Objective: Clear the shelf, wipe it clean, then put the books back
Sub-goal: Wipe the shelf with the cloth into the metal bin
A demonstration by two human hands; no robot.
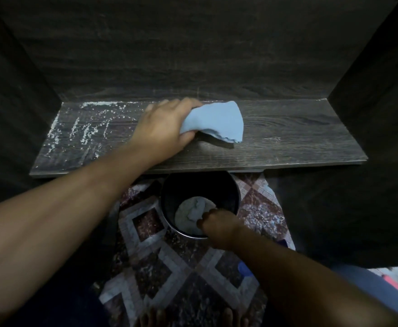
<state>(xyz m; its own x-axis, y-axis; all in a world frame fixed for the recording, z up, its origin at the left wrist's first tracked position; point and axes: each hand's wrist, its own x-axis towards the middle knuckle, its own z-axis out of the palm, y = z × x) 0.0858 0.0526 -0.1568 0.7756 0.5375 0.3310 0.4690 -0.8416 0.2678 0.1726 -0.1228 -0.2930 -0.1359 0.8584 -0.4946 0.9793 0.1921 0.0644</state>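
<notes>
Dark shelf (pixel 287 147): left hand (pixel 162 128) gripping blue cloth (pixel 219 121) mid-board, right hand (pixel 219 226) at 6 o'clock clutching rim of black bucket (pixel 193 187), pale rag (pixel 191 215) inside.

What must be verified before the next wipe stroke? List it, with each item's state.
1. Shelf cleared of books: ok, none on it.
2. Cloth held firmly: ok, left hand grips it on the shelf.
3. Left part wiped: not ok, white dust lies there.
4. Right part wiped: ok, looks clean.
5. Bin below the front edge: ok, right hand holds its near rim.
6. Books ready to return: cannot tell, none in view.
</notes>
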